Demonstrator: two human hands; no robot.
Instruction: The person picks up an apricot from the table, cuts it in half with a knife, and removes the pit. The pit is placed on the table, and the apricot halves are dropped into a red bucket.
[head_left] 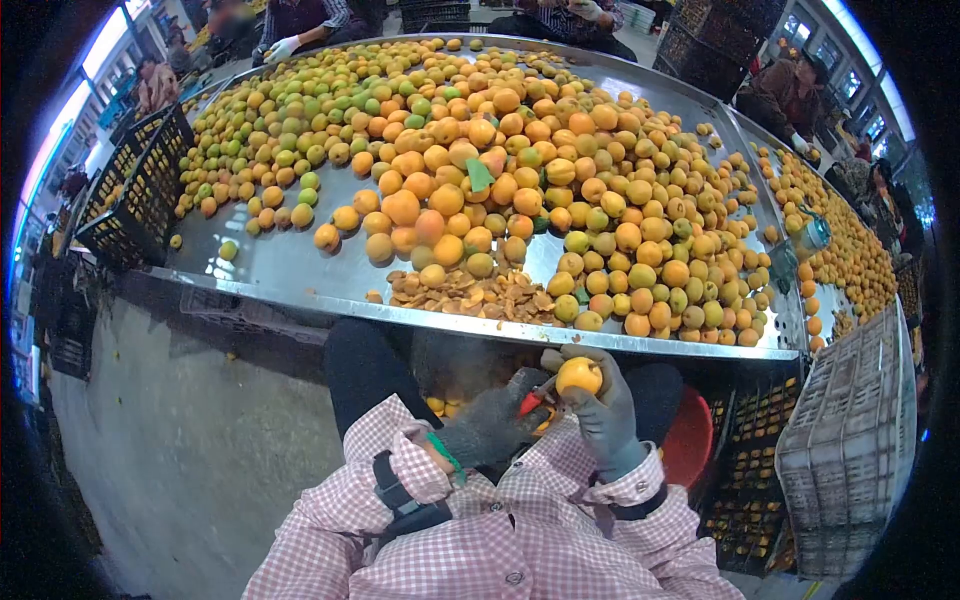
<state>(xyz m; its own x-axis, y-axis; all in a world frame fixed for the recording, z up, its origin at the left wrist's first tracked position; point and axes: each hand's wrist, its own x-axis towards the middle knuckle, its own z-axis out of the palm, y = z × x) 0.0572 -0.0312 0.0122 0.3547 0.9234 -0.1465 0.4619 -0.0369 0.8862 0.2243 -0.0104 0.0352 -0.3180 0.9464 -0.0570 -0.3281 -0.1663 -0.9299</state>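
My right hand (608,415), in a grey glove, is closed around a yellow-orange apricot (579,376) just below the table's front edge. My left hand (482,430), in a darker glove, grips a small knife with a red handle (530,403), its tip pointing toward the apricot. The blade is hard to make out. Below the hands, more orange fruit (450,408) shows between my knees, partly hidden. In front, a large heap of apricots (560,150) covers the metal table (290,290). Near its edge lies a pile of brown apricot pits (470,296).
A black crate (145,190) stands at the table's left end. To my right are a red basin (690,435), stacked dark trays of fruit (750,470) and a grey-white crate (845,450). A bottle (812,236) lies on the right. Other people work across the table.
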